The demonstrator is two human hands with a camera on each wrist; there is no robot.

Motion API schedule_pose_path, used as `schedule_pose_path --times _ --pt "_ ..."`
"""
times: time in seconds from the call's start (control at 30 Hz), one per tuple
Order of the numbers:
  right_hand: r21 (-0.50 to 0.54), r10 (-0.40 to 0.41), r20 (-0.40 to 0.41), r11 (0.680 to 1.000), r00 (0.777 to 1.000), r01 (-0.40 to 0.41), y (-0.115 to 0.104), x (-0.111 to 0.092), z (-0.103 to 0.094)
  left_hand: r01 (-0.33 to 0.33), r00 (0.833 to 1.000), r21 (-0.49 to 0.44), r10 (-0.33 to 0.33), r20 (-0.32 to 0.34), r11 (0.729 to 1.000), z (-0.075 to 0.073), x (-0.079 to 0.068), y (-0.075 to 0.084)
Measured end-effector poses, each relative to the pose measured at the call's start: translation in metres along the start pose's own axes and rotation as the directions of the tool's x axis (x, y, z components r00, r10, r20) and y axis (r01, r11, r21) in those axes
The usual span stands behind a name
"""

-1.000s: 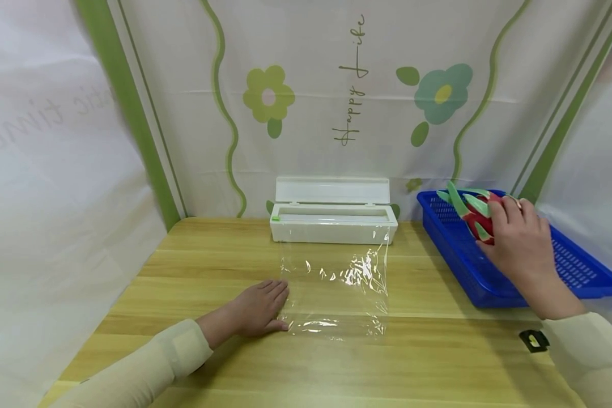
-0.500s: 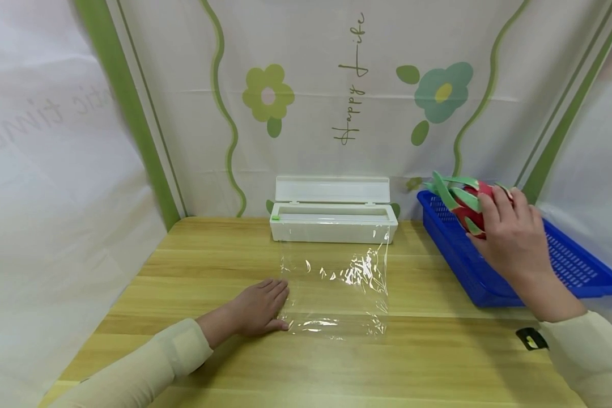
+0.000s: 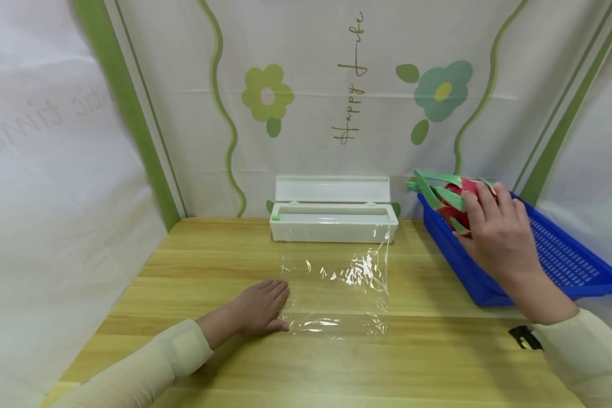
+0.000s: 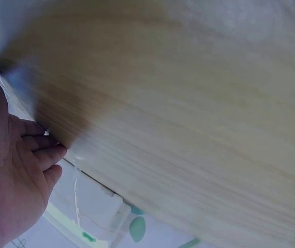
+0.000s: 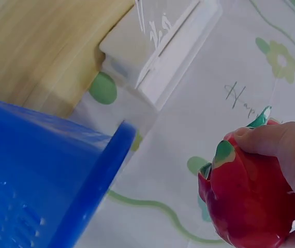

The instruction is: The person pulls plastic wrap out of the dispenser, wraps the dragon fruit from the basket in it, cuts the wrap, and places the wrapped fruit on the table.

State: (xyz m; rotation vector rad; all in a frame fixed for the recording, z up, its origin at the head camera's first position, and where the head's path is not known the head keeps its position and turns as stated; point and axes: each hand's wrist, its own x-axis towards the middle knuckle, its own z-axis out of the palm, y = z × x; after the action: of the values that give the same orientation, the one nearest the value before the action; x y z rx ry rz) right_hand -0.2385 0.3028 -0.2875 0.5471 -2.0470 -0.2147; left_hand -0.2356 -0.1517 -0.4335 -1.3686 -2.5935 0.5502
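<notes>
My right hand (image 3: 505, 238) grips a red dragon fruit (image 3: 454, 207) with green scales, above the left rim of the blue basket (image 3: 566, 243). In the right wrist view the thumb lies across the dragon fruit (image 5: 251, 196), beside the basket wall (image 5: 39, 170). A sheet of clear cling film (image 3: 336, 289) stretches over the table toward me from a white film dispenser (image 3: 334, 229) with its lid raised. With fingers straight, my left hand (image 3: 260, 309) rests flat at the film's left edge. The left wrist view shows that hand's palm (image 4: 18, 181) and fingertips.
Under everything is a wood-grain table (image 3: 194, 255). A small black object (image 3: 525, 338) lies by the right sleeve. Behind the dispenser hangs a white curtain (image 3: 306, 147) printed with flowers, and white sheets close off both sides.
My right hand has lifted the dragon fruit from inside the basket and carried it left to over the basket's rim. The left hand and the film have stayed still.
</notes>
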Motion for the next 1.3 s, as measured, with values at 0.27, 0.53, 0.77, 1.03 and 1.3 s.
schedule_pose_path --times 0.27,0.53,0.77,1.03,1.3 --pt "0.026 -0.03 -0.014 0.999 0.999 0.031 -0.014 0.006 -0.003 0.008 1.0 -0.003 -0.008 0.021 1.0 0.0 0.001 0.0" --pt "0.051 -0.074 -0.05 0.996 0.996 0.076 -0.031 0.014 -0.002 0.006 1.0 0.008 -0.006 0.012 1.0 0.002 0.001 0.0" --pt "0.098 -0.108 -0.061 0.989 0.992 0.113 -0.046 0.021 0.0 0.009 1.0 -0.004 -0.009 0.018 1.0 0.002 0.0 0.0" --pt "0.134 -0.154 -0.124 0.976 0.98 0.171 -0.061 0.028 0.008 0.009 1.0 -0.005 -0.009 0.02 1.0 -0.002 0.0 0.001" --pt "0.16 -0.18 -0.124 0.967 0.976 0.199 -0.075 0.03 0.017 0.007 1.0 0.006 -0.008 0.02 1.0 0.0 0.001 0.001"
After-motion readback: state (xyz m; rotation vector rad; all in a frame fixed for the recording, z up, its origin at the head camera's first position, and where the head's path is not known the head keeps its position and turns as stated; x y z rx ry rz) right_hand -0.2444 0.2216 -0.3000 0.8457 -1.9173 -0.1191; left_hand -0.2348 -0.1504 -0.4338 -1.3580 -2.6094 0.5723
